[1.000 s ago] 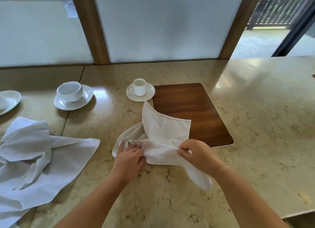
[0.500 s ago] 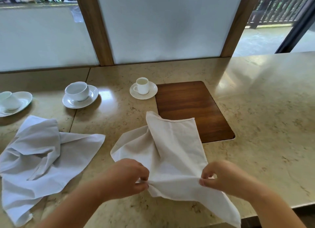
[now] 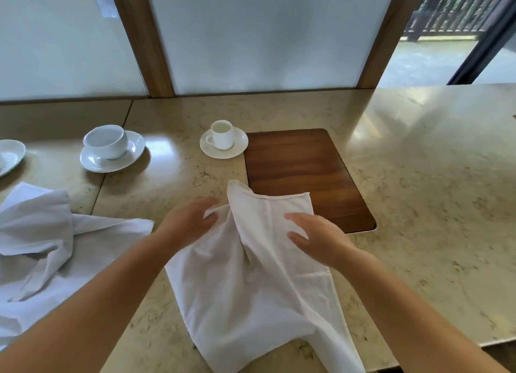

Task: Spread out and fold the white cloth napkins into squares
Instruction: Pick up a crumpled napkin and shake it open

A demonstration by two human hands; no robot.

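White napkin [image 3: 251, 283] is lying rumpled on the marble counter [image 3: 418, 205], its far corner reaching onto the wooden board [image 3: 307, 171]. I'm pinching a bunched fold at its far left edge with my left hand [image 3: 190, 222], while my right hand [image 3: 315, 236] is resting on the cloth with fingers spread (palm down, gripping nothing). Another napkin [image 3: 42, 247] is sitting crumpled well off to my left.

light: soft daylight from windows [image 3: 251, 37] | glare: countertop [image 3: 418, 138] sheen — right | blur: slight — wide-angle edge bending
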